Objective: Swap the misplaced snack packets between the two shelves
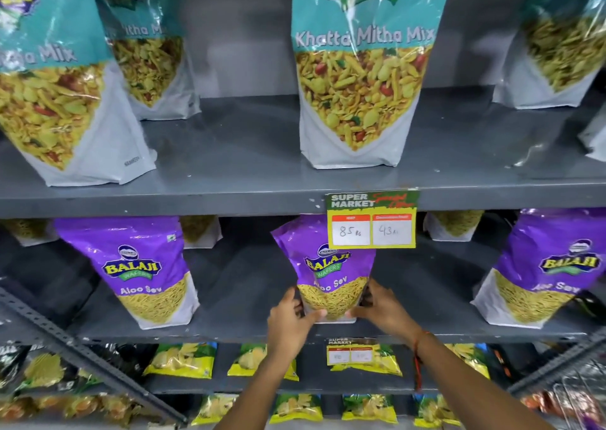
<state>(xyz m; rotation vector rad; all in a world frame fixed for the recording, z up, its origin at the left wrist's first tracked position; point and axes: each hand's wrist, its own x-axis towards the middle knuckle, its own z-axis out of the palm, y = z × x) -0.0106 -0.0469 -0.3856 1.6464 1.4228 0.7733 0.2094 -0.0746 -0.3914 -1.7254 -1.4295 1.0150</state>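
Both hands (334, 318), grip clasping purple packet (328, 265)

The yellow price tag (372, 221) hangs on the front edge of the top shelf (196, 196). It says "SUPER MARKET", and its two white boxes say "85 Rs" and "43". Right above the tag stands a teal packet (360, 68) that says "BALAJI WAFERS" and "Khatta Mitha Mix". Just under the tag is a purple packet (328, 265) that says "BALAJI WAFERS" and "Aloo Sev". Left of the tag, another purple bag (141, 265) says the same. A smaller tag (351, 351) far below says "SUPER MARKET"; its numbers are too blurry.
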